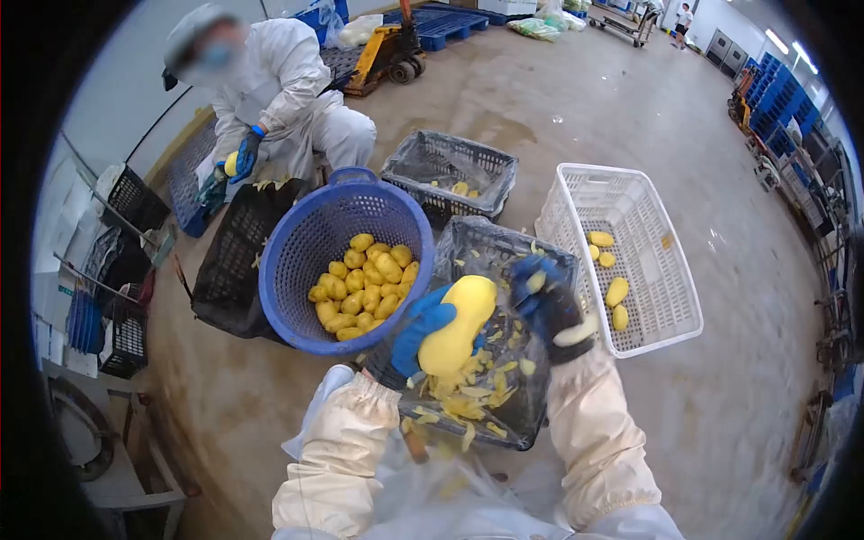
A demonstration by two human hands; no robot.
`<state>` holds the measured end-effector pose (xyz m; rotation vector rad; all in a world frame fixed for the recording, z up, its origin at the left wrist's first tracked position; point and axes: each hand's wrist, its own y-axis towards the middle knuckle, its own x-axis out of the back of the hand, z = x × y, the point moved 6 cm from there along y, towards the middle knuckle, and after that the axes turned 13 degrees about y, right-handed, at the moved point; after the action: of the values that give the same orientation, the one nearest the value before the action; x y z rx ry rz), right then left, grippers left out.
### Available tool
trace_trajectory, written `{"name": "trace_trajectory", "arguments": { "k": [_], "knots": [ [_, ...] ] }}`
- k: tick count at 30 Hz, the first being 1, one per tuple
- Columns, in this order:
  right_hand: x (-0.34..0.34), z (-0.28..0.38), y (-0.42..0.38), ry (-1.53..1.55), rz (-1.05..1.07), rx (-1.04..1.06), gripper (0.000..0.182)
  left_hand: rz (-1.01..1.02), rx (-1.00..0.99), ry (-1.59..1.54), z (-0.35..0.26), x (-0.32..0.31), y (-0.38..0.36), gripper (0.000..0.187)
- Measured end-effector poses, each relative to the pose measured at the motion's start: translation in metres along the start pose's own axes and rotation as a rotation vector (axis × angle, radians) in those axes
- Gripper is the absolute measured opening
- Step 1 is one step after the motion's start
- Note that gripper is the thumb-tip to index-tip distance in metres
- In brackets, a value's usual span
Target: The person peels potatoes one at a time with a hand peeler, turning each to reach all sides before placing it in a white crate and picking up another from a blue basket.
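Note:
My left hand (419, 331), in a blue and dark glove, is wrapped round a large peeled yellow potato (458, 326). The potato is held tilted above a black crate (522, 419) lined with dark plastic and strewn with peelings (468, 396). My right hand (546, 304), gloved too, is raised just right of the potato, apart from it. Motion smears its fingers, and I cannot make out whether a tool is in them. Pale strips of peel cling to that glove and its cuff.
A blue round basket (279, 270) of several yellow potatoes (364, 286) stands at left. To the right, a white crate (661, 331) holds several potatoes. Behind is another lined black crate (416, 184). A seated co-worker (288, 99) holds a potato (231, 164). A pallet jack (382, 54) stands farther back.

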<state>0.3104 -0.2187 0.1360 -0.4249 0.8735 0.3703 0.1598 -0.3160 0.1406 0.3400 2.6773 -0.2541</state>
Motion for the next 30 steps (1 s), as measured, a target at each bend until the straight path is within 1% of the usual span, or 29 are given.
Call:
{"name": "trace_trajectory", "arguments": {
  "k": [2,4,5,6,7,8,9,10,11,12,13,14,15,16,17,18,19,20,21,22,23,24,26,27,28,30],
  "knots": [
    [-0.016,-0.003,-0.005,-0.394,0.119,0.120,0.017,0.020,-0.018,0.042,-0.003,-0.002,0.001,0.064],
    [0.039,0.016,0.021,-0.371,-0.200,0.225,0.014,0.128,0.006,-0.032,0.008,-0.005,0.001,0.067],
    [0.058,0.019,0.034,-0.332,0.036,0.288,0.013,0.129,0.010,-0.028,0.011,-0.003,0.001,0.067],
    [0.030,0.018,0.021,-0.330,0.033,0.292,0.013,0.094,0.033,-0.138,0.013,0.002,0.003,0.067],
    [0.001,0.005,0.006,-0.337,0.048,0.177,0.014,0.057,0.047,-0.252,0.016,0.004,0.005,0.067],
    [-0.020,-0.005,-0.004,-0.344,0.061,0.056,0.014,0.056,0.041,-0.258,0.018,0.003,0.006,0.067],
    [-0.024,-0.003,-0.005,-0.329,0.084,0.098,0.015,0.034,0.054,-0.262,0.021,0.003,0.005,0.067],
    [-0.004,0.000,0.007,-0.321,0.080,0.100,0.015,0.015,0.072,-0.259,0.023,0.004,0.004,0.066],
    [0.035,0.012,0.029,-0.244,0.007,0.157,0.016,0.107,0.040,-0.226,0.024,0.001,0.002,0.067],
    [0.039,0.022,0.034,-0.169,-0.064,0.213,0.017,0.107,0.042,-0.224,0.023,-0.001,0.003,0.067],
    [0.038,0.022,0.028,-0.240,-0.040,0.257,0.016,0.019,-0.015,-0.248,0.018,0.000,0.004,0.066],
    [0.009,0.022,0.010,-0.247,-0.037,0.256,0.016,-0.072,-0.082,-0.276,0.014,0.004,0.006,0.065],
    [-0.025,0.012,-0.011,-0.374,0.029,0.148,0.015,-0.046,-0.059,-0.336,0.012,0.010,0.010,0.062],
    [-0.042,-0.002,-0.025,-0.496,0.096,0.037,0.014,-0.054,-0.065,-0.339,0.012,0.015,0.012,0.062],
    [-0.052,-0.018,-0.033,-0.596,0.322,-0.021,0.013,-0.096,-0.052,-0.450,0.012,0.020,0.014,0.061],
    [-0.064,-0.030,-0.040,-0.735,0.474,0.090,0.014,-0.135,-0.038,-0.558,0.013,0.023,0.014,0.060],
    [-0.056,-0.031,-0.033,-0.691,0.383,0.088,0.014,-0.159,-0.054,-0.407,0.011,0.025,0.010,0.061],
    [-0.045,-0.031,-0.022,-0.649,0.289,0.084,0.014,-0.160,-0.052,-0.408,0.014,0.023,0.009,0.061],
    [-0.030,-0.026,-0.008,-0.650,0.286,0.082,0.014,-0.120,-0.038,-0.373,0.019,0.017,0.008,0.060],
    [-0.009,-0.001,0.008,-0.634,0.152,0.322,0.014,-0.078,-0.025,-0.338,0.023,0.012,0.009,0.059],
    [-0.005,0.022,0.009,-0.609,0.016,0.563,0.015,-0.024,0.020,-0.305,0.027,0.014,0.008,0.058],
    [-0.004,0.022,0.007,-0.607,0.015,0.565,0.015,-0.022,0.021,-0.303,0.029,0.018,0.009,0.058],
    [-0.004,0.000,0.002,-0.473,0.005,0.175,0.017,0.001,-0.016,-0.437,0.026,0.024,0.016,0.056],
    [-0.028,-0.018,-0.013,-0.487,0.185,0.064,0.018,-0.180,-0.010,-0.491,0.032,0.033,0.023,0.054],
    [-0.040,-0.041,-0.018,-0.757,0.430,0.117,0.017,-0.180,-0.014,-0.493,0.034,0.034,0.024,0.054],
    [-0.015,-0.025,0.002,-0.562,0.172,0.083,0.015,-0.050,-0.050,-0.409,0.032,0.023,0.019,0.052]
  ]
}}
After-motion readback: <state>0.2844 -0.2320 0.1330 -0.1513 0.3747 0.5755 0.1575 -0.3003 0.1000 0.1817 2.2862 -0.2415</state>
